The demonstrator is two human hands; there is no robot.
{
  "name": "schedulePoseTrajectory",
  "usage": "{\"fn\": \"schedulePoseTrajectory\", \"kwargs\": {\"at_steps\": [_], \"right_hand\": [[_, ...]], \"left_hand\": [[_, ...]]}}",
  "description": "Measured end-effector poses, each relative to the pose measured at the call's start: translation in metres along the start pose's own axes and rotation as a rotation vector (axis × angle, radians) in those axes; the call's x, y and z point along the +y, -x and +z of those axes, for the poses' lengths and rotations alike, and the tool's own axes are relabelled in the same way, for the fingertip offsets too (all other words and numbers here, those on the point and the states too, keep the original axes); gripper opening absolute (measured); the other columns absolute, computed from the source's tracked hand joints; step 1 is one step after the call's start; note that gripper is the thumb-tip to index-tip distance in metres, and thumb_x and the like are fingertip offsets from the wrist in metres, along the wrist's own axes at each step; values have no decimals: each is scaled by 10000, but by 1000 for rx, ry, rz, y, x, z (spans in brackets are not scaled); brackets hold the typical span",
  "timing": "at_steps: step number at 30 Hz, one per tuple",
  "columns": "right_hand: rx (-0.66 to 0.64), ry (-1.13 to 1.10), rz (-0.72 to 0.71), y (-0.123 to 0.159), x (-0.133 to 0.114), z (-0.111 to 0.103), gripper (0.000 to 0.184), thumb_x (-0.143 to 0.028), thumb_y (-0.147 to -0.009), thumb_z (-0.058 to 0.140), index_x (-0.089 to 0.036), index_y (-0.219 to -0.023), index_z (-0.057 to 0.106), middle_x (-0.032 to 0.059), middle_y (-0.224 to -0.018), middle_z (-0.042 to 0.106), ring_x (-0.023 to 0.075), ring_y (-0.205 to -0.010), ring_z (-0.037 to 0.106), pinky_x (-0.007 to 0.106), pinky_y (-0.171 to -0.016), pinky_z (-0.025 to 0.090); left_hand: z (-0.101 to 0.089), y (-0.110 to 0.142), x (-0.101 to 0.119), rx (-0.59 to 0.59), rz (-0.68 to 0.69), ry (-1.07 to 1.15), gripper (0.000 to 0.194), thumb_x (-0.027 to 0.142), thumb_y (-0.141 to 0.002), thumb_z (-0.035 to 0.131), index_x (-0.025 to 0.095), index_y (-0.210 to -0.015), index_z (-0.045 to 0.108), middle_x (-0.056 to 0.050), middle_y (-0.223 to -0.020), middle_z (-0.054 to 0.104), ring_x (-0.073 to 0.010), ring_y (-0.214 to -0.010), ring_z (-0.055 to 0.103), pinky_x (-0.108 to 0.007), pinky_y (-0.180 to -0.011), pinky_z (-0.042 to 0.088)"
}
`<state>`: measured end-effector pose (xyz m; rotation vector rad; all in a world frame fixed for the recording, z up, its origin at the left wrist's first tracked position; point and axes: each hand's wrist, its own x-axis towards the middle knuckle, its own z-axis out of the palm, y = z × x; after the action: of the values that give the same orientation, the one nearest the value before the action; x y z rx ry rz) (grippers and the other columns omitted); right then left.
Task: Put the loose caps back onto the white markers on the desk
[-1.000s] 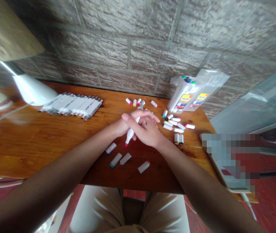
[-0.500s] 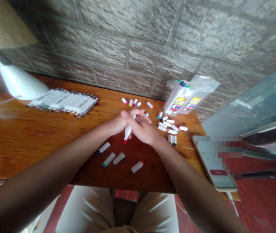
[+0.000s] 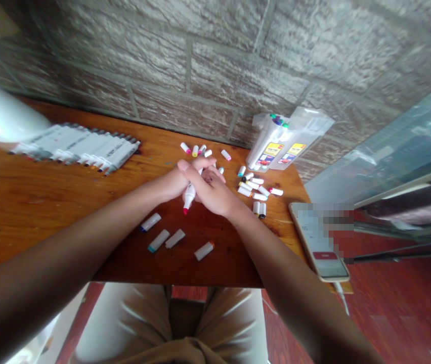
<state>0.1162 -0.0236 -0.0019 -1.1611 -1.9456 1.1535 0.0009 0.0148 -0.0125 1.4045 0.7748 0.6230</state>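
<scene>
My two hands meet above the middle of the wooden table. A white marker (image 3: 190,192) with a red end pointing toward me is clasped between them. My right hand (image 3: 215,191) is closed over it, its thumb lying across the barrel. Partly hidden behind, my left hand (image 3: 176,184) is closed on the same marker; the marker's upper part is covered by fingers. Nearer me lie loose white caps with coloured ends, among them one with an orange end (image 3: 204,251) and one with a teal end (image 3: 158,241).
A row of white markers (image 3: 82,147) lies at the left, beside a white lamp base (image 3: 5,114). Several caps (image 3: 252,185) are scattered right of my hands. A clear plastic case (image 3: 276,146) stands by the brick wall. A phone (image 3: 319,242) rests at the right edge.
The view has shifted, so everything appears a little further left and higher. My hands keep the same clasp on the marker.
</scene>
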Motion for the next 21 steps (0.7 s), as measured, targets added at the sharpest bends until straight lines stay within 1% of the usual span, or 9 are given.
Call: {"fn": "schedulePoseTrajectory", "kwargs": {"at_steps": [4,6,9,11,14,16,18,21], "right_hand": [[11,-4,20,0,0,0,712,-689,-971,351,-207,-485,543,-9,-467,517,126,-590,600,277,-922,507],[10,-13,17,0,0,1,708,-688,-970,355,-208,-482,536,-13,-459,506,125,-585,597,278,-921,504],[13,-17,-4,0,2,2,697,-652,-986,366,-207,-470,509,-14,-457,496,122,-593,604,277,-918,503],[16,2,-10,0,3,2,682,-607,-1008,361,-200,-483,515,-5,-481,514,128,-632,624,276,-906,509],[-1,47,-1,0,4,2,666,-562,-1031,336,-189,-527,562,16,-535,559,145,-698,650,275,-881,524],[-13,61,8,0,4,1,666,-559,-1034,326,-187,-543,578,23,-551,570,153,-724,660,276,-882,528],[-15,56,19,0,3,1,670,-574,-1029,327,-190,-541,577,25,-553,570,156,-737,666,276,-893,529],[-12,43,36,1,2,1,675,-598,-1020,331,-194,-534,567,23,-544,559,158,-744,668,281,-911,527]], "left_hand": [[-1,1,1,-8,4,-9,488,493,-906,429,115,-855,733,-74,-712,699,-174,-743,653,-216,-605,491],[-1,1,1,-15,-5,-7,488,485,-910,413,119,-855,732,-64,-712,702,-156,-704,641,-205,-601,484],[-1,1,1,-15,-55,4,494,448,-937,373,114,-882,732,-51,-708,705,-136,-659,625,-190,-595,475],[-1,0,0,0,-69,34,480,431,-939,377,112,-869,728,-52,-720,702,-144,-718,648,-183,-616,480],[-1,-1,-2,15,-36,67,453,418,-931,398,121,-813,719,-52,-737,686,-160,-826,671,-180,-690,499],[-2,-1,-3,7,-22,63,456,412,-935,393,118,-819,722,-56,-755,683,-166,-862,670,-187,-731,505],[-2,-1,-4,1,-20,58,468,416,-938,387,112,-836,728,-65,-772,685,-173,-876,669,-192,-731,507],[-2,-1,-5,6,-22,69,469,424,-935,394,114,-830,730,-68,-772,688,-169,-841,669,-193,-708,506]]}}
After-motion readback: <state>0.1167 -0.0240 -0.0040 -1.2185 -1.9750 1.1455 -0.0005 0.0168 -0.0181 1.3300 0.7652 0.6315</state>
